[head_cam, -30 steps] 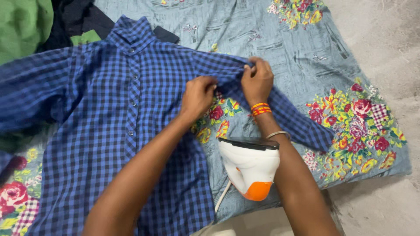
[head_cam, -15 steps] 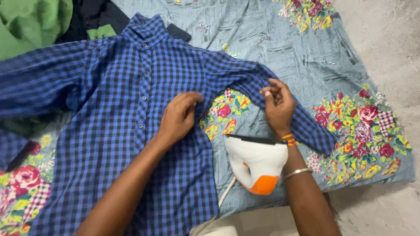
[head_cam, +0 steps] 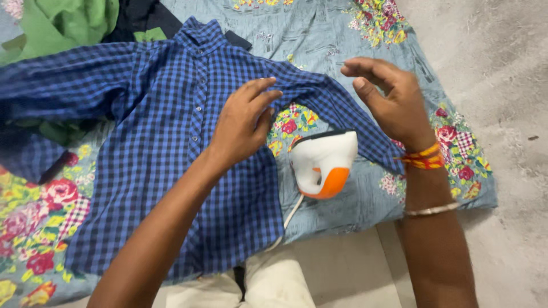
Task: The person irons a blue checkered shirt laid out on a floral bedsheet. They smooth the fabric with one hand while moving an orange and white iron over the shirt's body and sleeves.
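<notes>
A blue checked shirt [head_cam: 165,142] lies spread flat, buttoned front up, on a light blue floral sheet [head_cam: 342,34]. My left hand [head_cam: 242,122] rests palm down on the shirt's side near the armpit, fingers spread. My right hand [head_cam: 388,97] hovers above the shirt's sleeve [head_cam: 342,117], fingers curled and apart, holding nothing. A white and orange iron [head_cam: 322,162] stands on its heel between my two forearms, just below the sleeve. Its cord [head_cam: 291,214] runs down toward me.
A green garment [head_cam: 63,23] and a dark garment [head_cam: 142,17] lie bunched at the top left. Bare grey floor [head_cam: 502,85] runs along the right of the sheet. My light trousers [head_cam: 268,285] show at the bottom edge.
My right hand has let go of the sleeve and lifted off it, moving right. My left hand slid down from the sleeve seam and flattened on the shirt's side.
</notes>
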